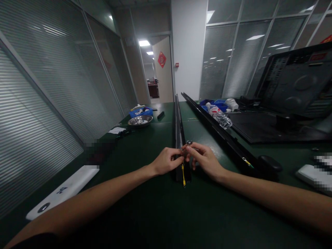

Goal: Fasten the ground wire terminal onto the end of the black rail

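Blinds (pixel 15 79) are covering the glass on the far left, and below them a white, long object (pixel 75 185) is lying near the left edge of the green surface (pixel 153 138). Farther back, a metal bowl (pixel 130 122) is sitting just in front of a blue basket (pixel 148 113), and a small black block (pixel 160 115) is lying to their right. Open green is stretching from there to the middle, giving the left hand (pixel 166 160) room on its outer side. That hand is reaching thumb and forefinger to a long black strip (pixel 178 131), which is running lengthwise down the middle of the surface. A yellow wire (pixel 183 174) is trailing over the strip's near end, with open surface in front. The right hand (pixel 206 159) is meeting the left over the strip, fingers bending. I'm seeing the fingertips crowding together, but cannot tell whether either grip is open or closing on something small. A wedge of open green is separating this strip from a second black strip (pixel 215 129), slanting on the right. Beyond that, a clear bottle (pixel 220 116) is lying just beside it, and a large black panel (pixel 298 81) is standing tilted at far right.
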`<control>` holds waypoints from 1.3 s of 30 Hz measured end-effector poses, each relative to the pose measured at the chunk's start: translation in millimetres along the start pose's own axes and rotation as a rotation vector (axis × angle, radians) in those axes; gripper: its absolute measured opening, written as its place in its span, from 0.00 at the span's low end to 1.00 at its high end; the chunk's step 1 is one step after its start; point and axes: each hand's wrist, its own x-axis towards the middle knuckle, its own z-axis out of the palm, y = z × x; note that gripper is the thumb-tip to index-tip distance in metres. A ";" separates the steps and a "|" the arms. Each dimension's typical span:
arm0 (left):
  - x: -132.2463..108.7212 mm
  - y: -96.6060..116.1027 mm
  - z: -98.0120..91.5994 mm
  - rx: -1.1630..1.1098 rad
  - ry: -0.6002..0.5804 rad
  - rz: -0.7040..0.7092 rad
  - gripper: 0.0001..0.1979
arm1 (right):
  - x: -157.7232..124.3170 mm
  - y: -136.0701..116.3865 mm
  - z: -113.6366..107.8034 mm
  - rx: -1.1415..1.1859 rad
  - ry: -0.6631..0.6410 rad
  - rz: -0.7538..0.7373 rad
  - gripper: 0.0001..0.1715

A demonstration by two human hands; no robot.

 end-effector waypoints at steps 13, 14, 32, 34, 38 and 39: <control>1.1 1.2 1.3 0.012 0.026 0.027 0.09 | -5.1 -3.5 1.6 -0.056 0.059 -0.079 0.20; 1.0 1.5 1.1 0.013 0.029 0.026 0.09 | -5.1 -2.8 1.7 -0.063 0.070 -0.084 0.19; -0.8 4.8 1.3 0.016 0.012 0.028 0.09 | -0.5 4.3 -3.7 -0.143 -0.026 -0.071 0.22; -0.9 6.0 1.2 0.034 0.020 0.016 0.09 | 0.6 5.6 -5.0 -0.152 -0.044 -0.065 0.23; -0.9 7.4 0.5 0.047 0.029 0.012 0.09 | 1.2 5.7 -5.9 -0.145 -0.053 -0.050 0.24; -0.9 7.3 0.3 0.046 0.030 0.017 0.09 | 0.9 5.1 -5.6 -0.141 -0.053 -0.048 0.24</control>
